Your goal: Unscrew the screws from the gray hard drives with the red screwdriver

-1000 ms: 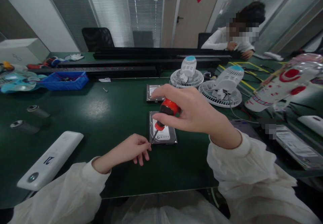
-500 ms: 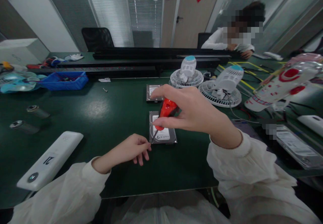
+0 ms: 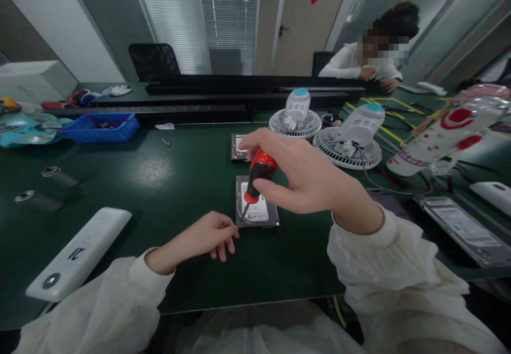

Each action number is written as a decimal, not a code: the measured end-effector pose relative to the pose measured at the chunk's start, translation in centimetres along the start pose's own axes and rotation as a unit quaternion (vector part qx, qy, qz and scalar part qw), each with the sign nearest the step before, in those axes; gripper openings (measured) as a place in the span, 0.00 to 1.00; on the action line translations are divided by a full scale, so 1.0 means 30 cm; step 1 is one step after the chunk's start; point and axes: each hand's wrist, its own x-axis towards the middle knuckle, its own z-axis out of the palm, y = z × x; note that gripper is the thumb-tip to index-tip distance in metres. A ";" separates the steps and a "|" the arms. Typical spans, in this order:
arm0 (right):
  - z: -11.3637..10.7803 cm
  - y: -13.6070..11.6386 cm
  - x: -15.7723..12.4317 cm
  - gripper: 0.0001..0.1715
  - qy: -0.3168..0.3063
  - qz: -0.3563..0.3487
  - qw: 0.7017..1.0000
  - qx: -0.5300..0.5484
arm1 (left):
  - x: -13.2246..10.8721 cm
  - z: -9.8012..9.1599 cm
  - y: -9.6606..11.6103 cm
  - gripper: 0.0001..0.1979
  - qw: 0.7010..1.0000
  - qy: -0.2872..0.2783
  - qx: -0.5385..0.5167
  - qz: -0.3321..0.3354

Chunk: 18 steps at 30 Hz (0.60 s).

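A hard drive with a white label lies flat on the green table in front of me. My right hand grips a red and black screwdriver from above, its handle leaning to the right. The screwdriver's shaft points down to the drive's near left corner. At that corner, the thumb and forefinger of my left hand are pinched together beside the screwdriver's tip, the other fingers hanging loosely curled. What the pinch holds, if anything, is too small to make out. Behind my right hand, a second hard drive is partly hidden.
Two white fans lie at the back right, near a white patterned bottle. At the left are a white power bank, metal cylinders and a blue bin. A small screw lies beyond. Across the table sits a person.
The screwdriver handle has turned in my right hand, more of its black side showing now. My right thumb and fingers have shifted slightly; my left hand stays put.
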 end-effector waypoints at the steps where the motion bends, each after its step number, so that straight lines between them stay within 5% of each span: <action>1: 0.001 0.000 0.001 0.24 0.000 -0.007 1.000 0.015 | 0.000 0.000 0.000 0.14 1.000 0.000 -0.001 -0.001; 5: 0.003 -0.005 0.005 0.16 0.018 -0.007 1.000 -0.018 | -0.001 0.001 0.004 0.13 1.000 -0.002 0.003 -0.004; 18: 0.005 -0.006 0.004 0.21 0.022 -0.008 1.000 -0.007 | -0.002 0.003 0.005 0.12 1.000 0.001 0.001 -0.004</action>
